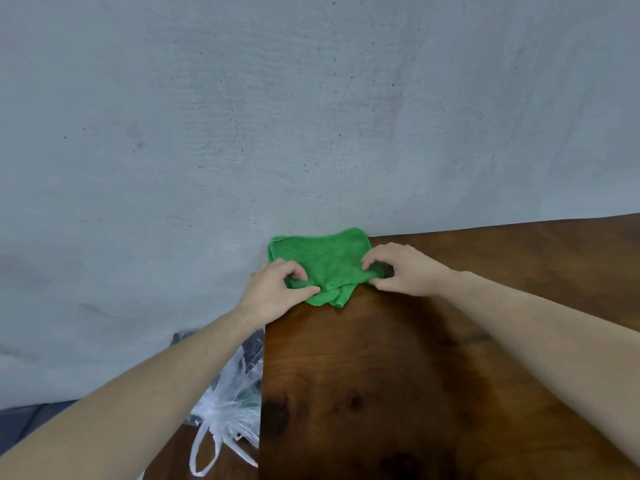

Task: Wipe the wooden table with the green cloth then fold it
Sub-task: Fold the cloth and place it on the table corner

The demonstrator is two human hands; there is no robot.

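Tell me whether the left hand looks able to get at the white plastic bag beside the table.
Probably yes, once freed: the left hand pinches the green cloth, and the white plastic bag lies unobstructed below its forearm.

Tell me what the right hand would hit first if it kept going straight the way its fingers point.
The right hand points left across the green cloth, so it would probably meet the left hand, which pinches the cloth's other side. Depth is hard to judge.

Grey plastered wall (242, 116); white plastic bag (228, 403) below it.
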